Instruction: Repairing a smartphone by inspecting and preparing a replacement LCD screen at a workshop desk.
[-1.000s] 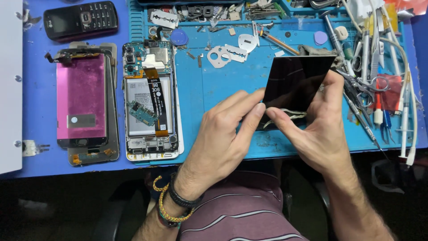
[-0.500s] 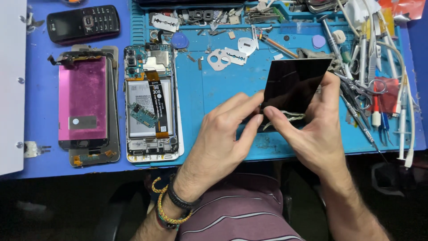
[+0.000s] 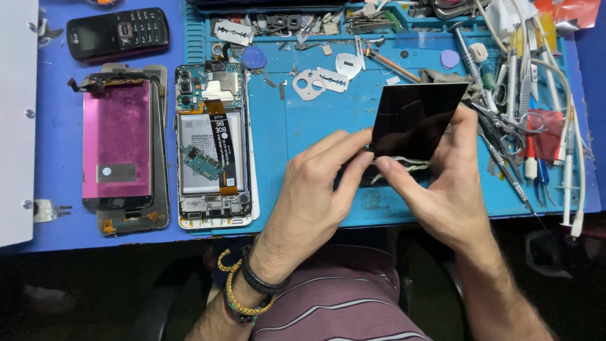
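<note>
head view: left hand (image 3: 315,189) and right hand (image 3: 445,183) together pinch a black glass panel (image 3: 413,120) above the blue mat (image 3: 303,126).

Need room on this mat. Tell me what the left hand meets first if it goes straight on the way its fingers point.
The left hand points up-right; its fingertips already reach the lower left edge of the black glass panel, which it would meet first. Depth is uncertain.

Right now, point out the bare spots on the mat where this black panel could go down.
Bare mat lies between the opened phone and the left hand, below the razor blades. The right edge is crowded with tweezers and cables; the top tray is full of parts. The black panel is in both hands.
</note>
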